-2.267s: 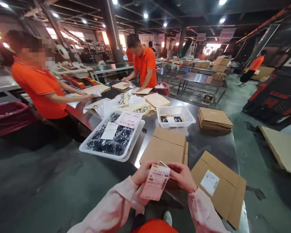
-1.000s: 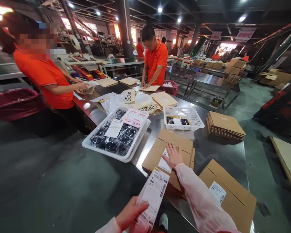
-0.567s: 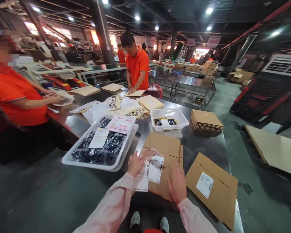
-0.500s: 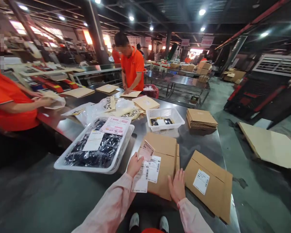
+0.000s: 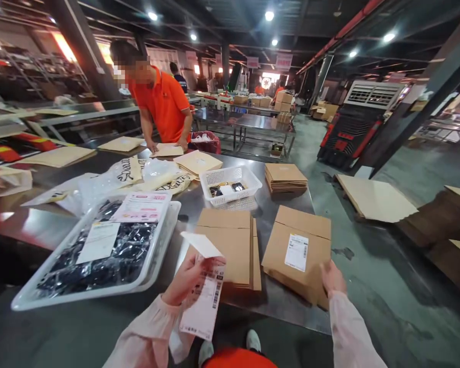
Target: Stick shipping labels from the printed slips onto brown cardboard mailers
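My left hand point(image 5: 186, 278) is closed on a strip of printed shipping labels point(image 5: 203, 306). The strip hangs over the table's front edge, its upper end folded over. Below and beyond it lies a stack of flat brown cardboard mailers point(image 5: 226, 245), with no label showing on top. To the right is another cardboard mailer stack point(image 5: 276, 245), its top one bearing a white shipping label point(image 5: 296, 252). My right hand point(image 5: 332, 278) grips this stack's right edge; some of its fingers are hidden.
On the metal table point(image 5: 249, 304) stand a white tray point(image 5: 168, 243) of plastic-wrapped dark items and a small white basket point(image 5: 232, 176). Another mailer stack point(image 5: 285, 176) lies behind. A co-worker in orange point(image 5: 163, 105) handles an envelope across the table. Printed plastic bags point(image 5: 115, 179) lie left.
My right hand has moved from the middle stack to the labelled stack's right edge, and that stack has turned straighter. The label strip has come off the middle stack. The view has swung right.
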Available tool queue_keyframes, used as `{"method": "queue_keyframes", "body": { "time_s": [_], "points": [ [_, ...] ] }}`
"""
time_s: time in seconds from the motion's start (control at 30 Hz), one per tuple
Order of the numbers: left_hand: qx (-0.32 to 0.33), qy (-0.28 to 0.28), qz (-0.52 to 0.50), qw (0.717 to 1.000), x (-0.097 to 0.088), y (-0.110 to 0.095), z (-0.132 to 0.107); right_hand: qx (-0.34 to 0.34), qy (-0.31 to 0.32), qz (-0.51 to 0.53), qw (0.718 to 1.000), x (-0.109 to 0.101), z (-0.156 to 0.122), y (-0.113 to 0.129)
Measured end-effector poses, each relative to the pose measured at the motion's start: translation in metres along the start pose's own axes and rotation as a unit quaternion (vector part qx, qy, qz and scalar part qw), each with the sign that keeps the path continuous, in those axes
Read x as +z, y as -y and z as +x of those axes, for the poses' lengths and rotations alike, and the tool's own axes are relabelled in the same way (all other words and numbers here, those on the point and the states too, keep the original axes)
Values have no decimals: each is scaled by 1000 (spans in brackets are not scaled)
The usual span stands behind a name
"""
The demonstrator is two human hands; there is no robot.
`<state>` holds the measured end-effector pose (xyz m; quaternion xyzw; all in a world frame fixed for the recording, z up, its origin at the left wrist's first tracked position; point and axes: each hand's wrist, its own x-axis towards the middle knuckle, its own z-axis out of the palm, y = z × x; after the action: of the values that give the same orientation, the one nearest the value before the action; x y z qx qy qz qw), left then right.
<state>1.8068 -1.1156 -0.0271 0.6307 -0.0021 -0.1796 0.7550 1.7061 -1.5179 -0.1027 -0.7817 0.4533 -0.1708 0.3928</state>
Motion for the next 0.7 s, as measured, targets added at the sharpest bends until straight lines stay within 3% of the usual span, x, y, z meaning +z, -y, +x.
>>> {"method": "queue_keyframes", "body": {
  "time_s": [0.07,0.1,0.13,0.17,0.2,0.23,0.3,0.4,0.47,0.53,0.6,0.7],
  "points": [
    [-21,-7,12,1000,4,14,-5,-58,21,-46,997,12,-23,14],
    [-34,-13,12,999,7,23,-7,-131,79,-35,988,24,-43,25],
    [-46,-19,6,999,10,31,-9,-226,175,11,958,39,-66,37],
    [-56,-22,-2,998,14,38,-10,-294,285,70,910,54,-91,50],
    [-58,-17,-8,998,16,45,-12,-331,353,117,867,69,-115,63],
    [-53,-7,-2,999,18,50,-13,-343,377,157,846,82,-137,74],
    [-28,24,41,999,17,55,-15,-297,378,223,848,102,-170,90],
    [12,50,63,997,5,52,-14,-213,410,262,847,117,-189,102],
    [12,39,27,999,-3,48,-12,-190,488,236,819,121,-187,106],
    [0,21,5,1000,-7,48,-10,-157,523,207,812,122,-180,111],
    [-8,10,-5,1000,-5,53,-11,-142,500,186,834,122,-171,118],
    [-4,-36,-34,999,3,69,-14,-189,467,128,854,123,-161,126]
  ]
}}
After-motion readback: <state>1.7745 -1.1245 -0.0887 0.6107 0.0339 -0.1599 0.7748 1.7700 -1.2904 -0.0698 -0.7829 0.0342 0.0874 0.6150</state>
